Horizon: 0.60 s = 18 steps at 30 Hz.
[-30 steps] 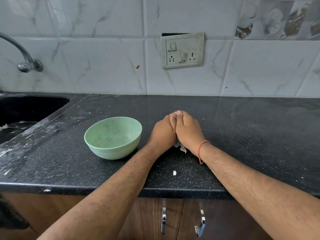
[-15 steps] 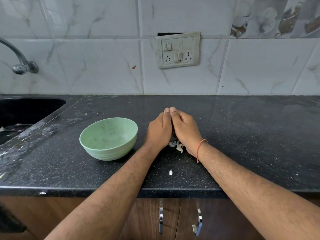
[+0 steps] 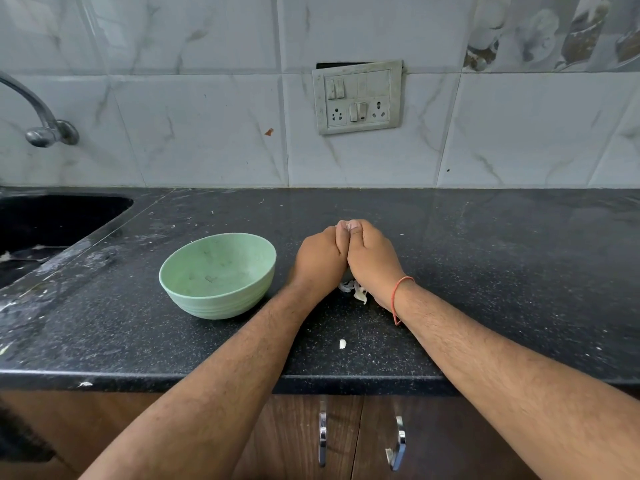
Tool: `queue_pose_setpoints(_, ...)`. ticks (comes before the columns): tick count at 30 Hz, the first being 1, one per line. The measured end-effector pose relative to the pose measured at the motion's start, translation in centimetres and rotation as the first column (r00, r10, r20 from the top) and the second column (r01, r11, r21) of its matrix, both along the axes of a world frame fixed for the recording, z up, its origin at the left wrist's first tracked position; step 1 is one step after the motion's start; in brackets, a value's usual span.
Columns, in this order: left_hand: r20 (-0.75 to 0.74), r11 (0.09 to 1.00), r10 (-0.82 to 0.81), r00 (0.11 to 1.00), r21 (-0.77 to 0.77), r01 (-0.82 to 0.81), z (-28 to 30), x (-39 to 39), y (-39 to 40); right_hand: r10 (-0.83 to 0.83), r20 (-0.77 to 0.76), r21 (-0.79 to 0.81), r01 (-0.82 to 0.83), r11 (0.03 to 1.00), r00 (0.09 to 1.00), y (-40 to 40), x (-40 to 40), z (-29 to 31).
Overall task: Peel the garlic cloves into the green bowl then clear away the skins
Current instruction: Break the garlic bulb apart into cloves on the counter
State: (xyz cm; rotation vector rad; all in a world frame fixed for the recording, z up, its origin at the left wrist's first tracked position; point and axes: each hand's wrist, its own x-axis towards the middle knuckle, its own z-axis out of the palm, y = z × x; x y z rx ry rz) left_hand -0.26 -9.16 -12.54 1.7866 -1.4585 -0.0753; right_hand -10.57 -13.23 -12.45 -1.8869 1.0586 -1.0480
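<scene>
The green bowl [image 3: 218, 275] stands on the black counter, left of my hands, with only small marks inside. My left hand [image 3: 320, 258] and my right hand [image 3: 372, 258] are pressed together side by side just right of the bowl. Their fingers are curled and the thumbs meet at the top. A small pale garlic clove [image 3: 343, 223] shows between the thumb tips; most of it is hidden. White garlic skins [image 3: 355, 291] lie on the counter under my hands. A single pale scrap [image 3: 342, 344] lies nearer the counter's front edge.
A dark sink [image 3: 52, 223] with a metal tap [image 3: 41, 129] sits at the far left. A switch and socket plate [image 3: 358, 97] is on the tiled wall. Two cabinet handles [image 3: 360, 441] hang below the counter edge [image 3: 104, 379].
My hands have stayed together above the skins, with the thumbs shifting slightly against each other. The camera has drifted a little; the bowl has not moved.
</scene>
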Motion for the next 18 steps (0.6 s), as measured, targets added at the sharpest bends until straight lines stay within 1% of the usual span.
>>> queue_pose_setpoints(5,0.072,0.996,-0.084,0.994,0.038,0.082,0.3,0.6,0.0,-0.044,-0.036,-0.019,0.043,0.999,0.998,-0.4,-0.1,-0.2)
queue_pose_setpoints(10,0.09,0.994,-0.108,0.99,0.032,0.106,0.2,0.7,0.0,-0.029,-0.016,0.004,0.029,1.0,0.999,-0.8,-0.6,-0.2)
queue_pose_setpoints(12,0.078,0.994,-0.112,0.991,0.019,0.111,0.3,0.7,0.2,-0.036,0.004,0.012,0.036,0.999,0.999,-0.9,-0.8,-0.1)
queue_pose_setpoints(14,0.054,0.992,-0.128,0.99,0.012,0.128,0.3,0.4,0.2,-0.043,-0.013,0.012,0.043,0.999,0.999,-1.0,-1.0,0.0)
queue_pose_setpoints(18,-0.056,0.994,-0.105,0.993,-0.013,0.105,0.0,0.7,-0.1,-0.03,0.045,0.058,0.027,0.998,0.999,-1.2,-0.7,-0.2)
